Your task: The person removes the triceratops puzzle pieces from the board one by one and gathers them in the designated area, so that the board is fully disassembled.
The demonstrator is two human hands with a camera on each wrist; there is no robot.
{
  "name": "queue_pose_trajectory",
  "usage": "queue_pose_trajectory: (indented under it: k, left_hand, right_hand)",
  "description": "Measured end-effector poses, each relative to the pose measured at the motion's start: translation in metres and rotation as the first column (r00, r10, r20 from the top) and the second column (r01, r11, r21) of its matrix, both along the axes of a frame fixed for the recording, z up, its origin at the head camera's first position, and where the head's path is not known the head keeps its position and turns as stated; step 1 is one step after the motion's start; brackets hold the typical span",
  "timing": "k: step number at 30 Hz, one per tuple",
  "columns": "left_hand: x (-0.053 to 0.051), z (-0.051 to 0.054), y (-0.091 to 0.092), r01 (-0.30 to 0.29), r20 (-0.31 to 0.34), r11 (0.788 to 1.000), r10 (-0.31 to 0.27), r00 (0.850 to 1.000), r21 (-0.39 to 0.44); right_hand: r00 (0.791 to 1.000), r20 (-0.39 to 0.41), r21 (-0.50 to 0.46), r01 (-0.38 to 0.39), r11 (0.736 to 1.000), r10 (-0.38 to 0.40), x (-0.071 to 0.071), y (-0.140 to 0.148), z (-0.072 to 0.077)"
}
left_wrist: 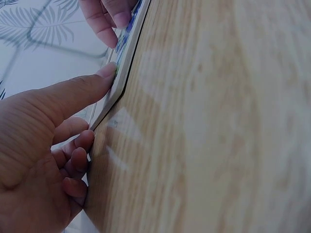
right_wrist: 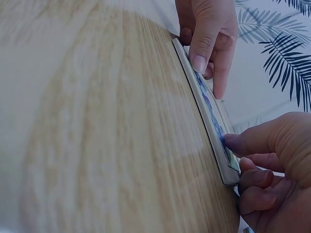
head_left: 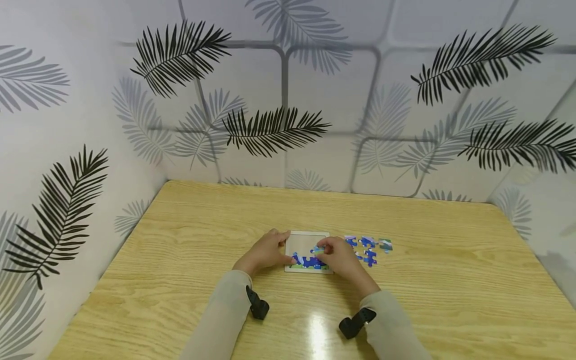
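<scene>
A shallow puzzle tray with a pale rim lies on the table, its lower part filled with joined blue and green jigsaw pieces. My left hand holds the tray by its left side. In the left wrist view that thumb lies over the rim, with the other fingers curled at the outer edge. Over the tray's right part, my right hand pinches a blue-green jigsaw piece between thumb and index finger. From the right wrist, the right thumb touches the picture surface; the piece itself is largely hidden there.
Several loose jigsaw pieces lie right of the tray, some partly behind the right hand. The wooden table meets a leaf-patterned wall at the back and left. Each wrist wears a black camera.
</scene>
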State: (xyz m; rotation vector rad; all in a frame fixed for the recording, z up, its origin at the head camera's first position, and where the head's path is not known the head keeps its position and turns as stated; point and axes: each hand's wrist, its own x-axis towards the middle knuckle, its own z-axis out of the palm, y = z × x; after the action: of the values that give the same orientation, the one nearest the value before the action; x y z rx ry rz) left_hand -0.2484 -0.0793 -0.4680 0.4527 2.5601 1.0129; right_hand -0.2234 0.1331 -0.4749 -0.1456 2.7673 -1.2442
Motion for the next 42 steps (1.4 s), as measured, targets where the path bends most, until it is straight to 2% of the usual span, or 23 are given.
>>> queue_pose_trajectory:
  k: [9, 21, 32, 37, 42]
  left_hand:
    - [0.000, 0.000, 0.000, 0.000, -0.003, 1.000, 0.000, 1.000, 0.002]
    - [-0.001, 0.000, 0.000, 0.003, -0.003, 1.000, -0.003, 1.000, 0.004]
    - [-0.001, -0.001, 0.000, -0.002, 0.001, 1.000, 0.002, 1.000, 0.010]
    - [-0.001, -0.001, 0.000, 0.000, 0.004, 1.000, 0.000, 1.000, 0.012]
    - [-0.001, -0.002, 0.000, -0.006, 0.011, 1.000, 0.006, 1.000, 0.023]
  right_hand:
    - [1.000, -0.022, 0.016, -0.015, 1.000, 0.015, 0.002, 0.000, 0.002]
    - [0.998, -0.037, -0.002, 0.053, 0.999, -0.053, 0.003, -0.005, 0.003]
    - [0.994, -0.059, -0.108, 0.090, 0.990, -0.096, 0.004, -0.001, 0.002]
    - [0.986, -0.057, -0.161, 0.146, 0.976, -0.157, 0.002, 0.005, 0.002]
    - [0.981, -0.019, -0.169, 0.187, 0.968, -0.193, 0.001, 0.020, 0.002]
